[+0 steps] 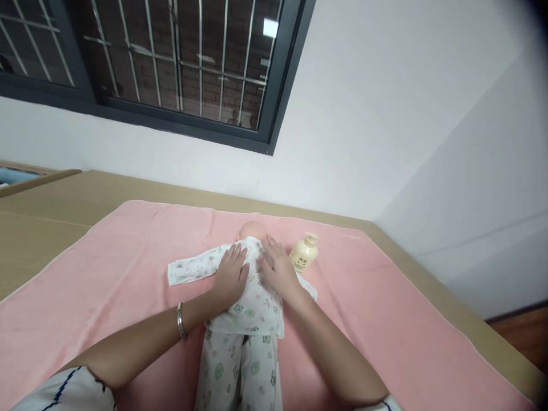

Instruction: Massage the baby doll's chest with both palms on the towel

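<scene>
Both hands are down flat on the doll (250, 297), which lies on its back near the middle of the pink towel (107, 274), head toward the far edge and legs running back to the near edge. The left hand (232, 273) is spread palm-down on the chest, fingers together and pointing toward the head, wrist low, a bracelet (181, 321) on the forearm. The right hand (277, 268) mirrors it just beside, palm pressing the shirt (257, 299), fingers reaching to the collar. Neither hand is closed around anything: both lie open and flat, pressing cloth, not pinching it. The 2 forearms angle in from the near edge and meet over the torso. By the look of it, the doll is light and somewhat stiff in the body, while the printed shirt and pants (240, 371) are thin, soft and limp, likely to bunch and slide under the palms; the torso, or under the shoulders, seems the firm place to take hold, with cloth edges best pinched at hem or sleeve (188, 268). That sleeve lies stretched out toward the towel's left edge. A cream bottle (304, 254) stands just right of the doll's shoulder, near the right hand but apart from it, and looks easy to tip.
</scene>
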### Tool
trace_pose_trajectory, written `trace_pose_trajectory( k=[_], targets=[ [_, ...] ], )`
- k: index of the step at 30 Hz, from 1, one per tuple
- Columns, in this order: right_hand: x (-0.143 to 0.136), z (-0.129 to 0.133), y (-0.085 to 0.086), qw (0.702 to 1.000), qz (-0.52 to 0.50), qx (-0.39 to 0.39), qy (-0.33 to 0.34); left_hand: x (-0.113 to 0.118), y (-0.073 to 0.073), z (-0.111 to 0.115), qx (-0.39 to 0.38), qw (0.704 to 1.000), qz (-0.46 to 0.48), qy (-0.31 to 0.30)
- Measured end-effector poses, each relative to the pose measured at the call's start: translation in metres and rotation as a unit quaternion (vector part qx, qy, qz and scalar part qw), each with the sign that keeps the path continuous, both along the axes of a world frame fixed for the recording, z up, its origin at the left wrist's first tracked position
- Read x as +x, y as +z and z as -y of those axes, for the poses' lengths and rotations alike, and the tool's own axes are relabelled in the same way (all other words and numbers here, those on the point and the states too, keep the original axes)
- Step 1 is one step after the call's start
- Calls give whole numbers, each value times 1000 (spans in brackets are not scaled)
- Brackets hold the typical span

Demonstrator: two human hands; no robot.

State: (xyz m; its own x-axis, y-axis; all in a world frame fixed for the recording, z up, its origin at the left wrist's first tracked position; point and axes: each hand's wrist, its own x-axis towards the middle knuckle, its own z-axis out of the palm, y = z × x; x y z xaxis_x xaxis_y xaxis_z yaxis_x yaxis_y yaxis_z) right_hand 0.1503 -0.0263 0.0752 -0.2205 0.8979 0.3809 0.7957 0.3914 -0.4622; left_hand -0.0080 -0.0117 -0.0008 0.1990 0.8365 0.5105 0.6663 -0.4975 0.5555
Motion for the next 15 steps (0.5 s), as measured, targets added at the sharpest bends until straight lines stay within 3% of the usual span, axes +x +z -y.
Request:
trace_pose_trajectory(
  k=[2, 5, 7, 9, 11, 14, 15],
  targets=[
    [15, 3, 20, 999, -27, 30, -21, 3, 10, 11, -17, 999, -16, -34],
    [45, 8, 50, 993, -58, 62, -77, 9, 31, 28, -57, 988, 18, -141],
    [66, 12, 66, 986, -77, 66, -130, 16, 47, 34, -116, 968, 97, -200],
    [84, 15, 76, 979, -86, 46, -177, 26, 63, 33, -206, 927, 209, -233],
    [95, 16, 80, 974, -84, 18, -209, 39, 78, 24, -320, 847, 333, -263],
    [96, 11, 76, 972, -64, -2, -225, 60, 98, 4, -507, 656, 477, -291],
    [93, 9, 73, 974, -53, -6, -220, 67, 104, -3, -540, 609, 507, -284]
  ],
)
